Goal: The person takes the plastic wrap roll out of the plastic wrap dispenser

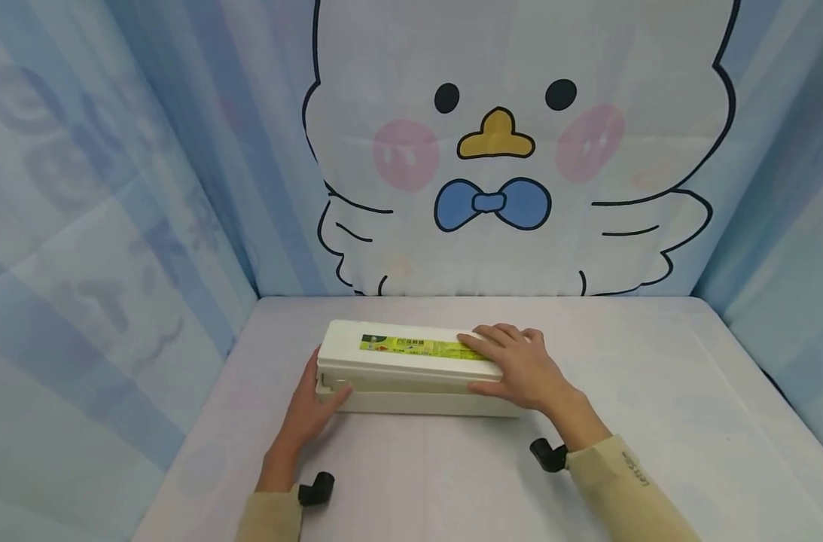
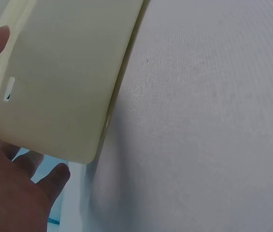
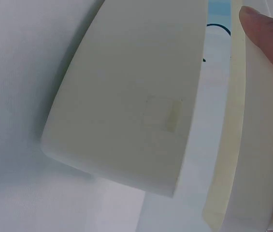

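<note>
A long off-white cling film box stands on the table, its lid (image 1: 343, 345) bearing a green and yellow label (image 1: 411, 346). My right hand (image 1: 522, 369) grips the lid's right part, thumb along the front and fingers over the top. In the right wrist view, a gap separates the lid (image 3: 257, 125) from the base (image 3: 112, 96). At the left end, my left hand (image 1: 309, 406) holds the box between a thumb at the front and fingers round the end. The left wrist view shows the base (image 2: 64, 87) with a small slot near its top edge. The box's inside is hidden.
The table (image 1: 425, 474) has a pale cloth cover. Behind it hangs a curtain (image 1: 499, 256) with a cartoon bird, and blue curtains (image 1: 99, 248) close in both sides. Black wrist devices (image 1: 316, 489) sit at both sleeve cuffs.
</note>
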`<state>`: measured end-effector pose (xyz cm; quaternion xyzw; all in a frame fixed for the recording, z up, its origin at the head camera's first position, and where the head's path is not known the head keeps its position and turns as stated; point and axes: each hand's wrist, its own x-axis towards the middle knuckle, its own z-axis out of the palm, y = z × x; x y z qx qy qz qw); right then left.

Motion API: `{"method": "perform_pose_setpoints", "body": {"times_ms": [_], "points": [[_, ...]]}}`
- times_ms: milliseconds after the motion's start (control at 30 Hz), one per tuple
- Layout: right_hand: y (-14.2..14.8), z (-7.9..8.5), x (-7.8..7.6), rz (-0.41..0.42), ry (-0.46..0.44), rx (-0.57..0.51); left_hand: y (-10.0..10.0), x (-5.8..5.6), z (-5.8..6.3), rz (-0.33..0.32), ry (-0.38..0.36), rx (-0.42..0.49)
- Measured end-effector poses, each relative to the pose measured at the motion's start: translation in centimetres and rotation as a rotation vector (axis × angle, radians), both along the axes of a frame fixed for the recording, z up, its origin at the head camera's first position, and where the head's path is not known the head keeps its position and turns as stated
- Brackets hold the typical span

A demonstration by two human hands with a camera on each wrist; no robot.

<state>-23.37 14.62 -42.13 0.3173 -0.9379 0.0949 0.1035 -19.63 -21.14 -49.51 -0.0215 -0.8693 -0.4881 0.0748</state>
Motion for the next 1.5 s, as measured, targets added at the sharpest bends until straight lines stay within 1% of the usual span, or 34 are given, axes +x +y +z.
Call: {"method": "perform_pose_setpoints", "body": {"times_ms": [167,267,400,467,633,767,900,1000,1200,1500], "points": [[0.6,0.5,0.0,-0.022,0.022,-0.027,0.3,-0.4,0.2,0.003,0.008,-0.026],[0.9,0.8,0.1,-0.037,0.052,-0.040,0.3,-0.6,0.0,-0.013,0.043,-0.036],[1.5,1.3,0.3,-0.061,0.062,-0.060,0.1,-0.8,0.0,-0.015,0.081,-0.096],[1.7,1.4,0.4,-0.073,0.058,-0.071,0.1,-0.9,0.0,-0.006,0.087,-0.127],[2.3,1.4,0.7,-0.089,0.060,-0.082,0.2,-1.2,0.0,-0.004,0.114,-0.170],[2.7,1.4,1.0,-0.098,0.049,-0.087,0.3,-1.4,-0.3,-0.009,0.121,-0.172],[3.2,1.4,1.4,-0.117,0.031,-0.088,0.4,-1.4,-0.6,-0.003,0.128,-0.168],[3.6,1.3,1.6,-0.130,0.039,-0.090,0.4,-1.5,-0.8,0.010,0.122,-0.176],[4.7,1.6,2.0,-0.136,0.057,-0.102,0.5,-1.5,-0.9,0.035,0.106,-0.190],[6.4,1.9,2.8,-0.196,0.055,-0.119,0.6,-1.4,-0.9,0.029,0.120,-0.171]]}}
